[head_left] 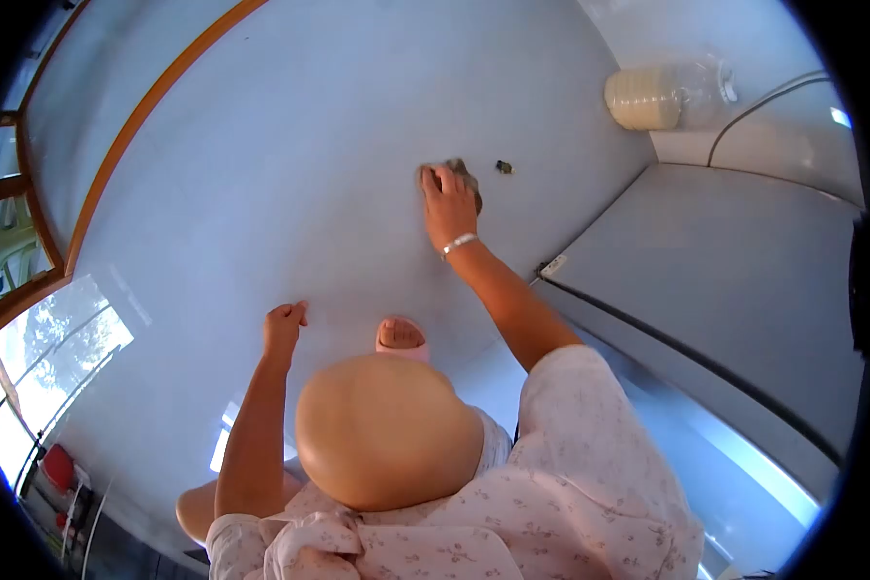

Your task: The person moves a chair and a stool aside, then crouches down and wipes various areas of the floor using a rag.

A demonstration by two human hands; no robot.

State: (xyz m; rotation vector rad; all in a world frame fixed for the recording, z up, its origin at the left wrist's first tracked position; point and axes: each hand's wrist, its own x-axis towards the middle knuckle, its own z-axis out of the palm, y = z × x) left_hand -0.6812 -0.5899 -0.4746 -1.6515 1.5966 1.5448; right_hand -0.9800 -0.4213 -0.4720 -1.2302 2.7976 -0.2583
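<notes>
My right hand [447, 201] presses a crumpled grey-brown cloth [466, 180] against the pale, glossy floor [290, 164], its fingers curled over the cloth. Just right of the cloth lies a small dark green object [505, 167], too small to name. At the lower left, my left hand [285, 324] is held with its fingers curled in, above the floor, and nothing shows in it. One foot in a pink slipper [402, 350] shows between my hands, beyond my bent knee.
A large clear jar [662, 97] with pale contents stands at the upper right, near a cable. A grey appliance [725, 261] with a dark edge fills the right side. A wooden frame [116, 145] curves along the left, with a green plastic chair [12, 246] behind it.
</notes>
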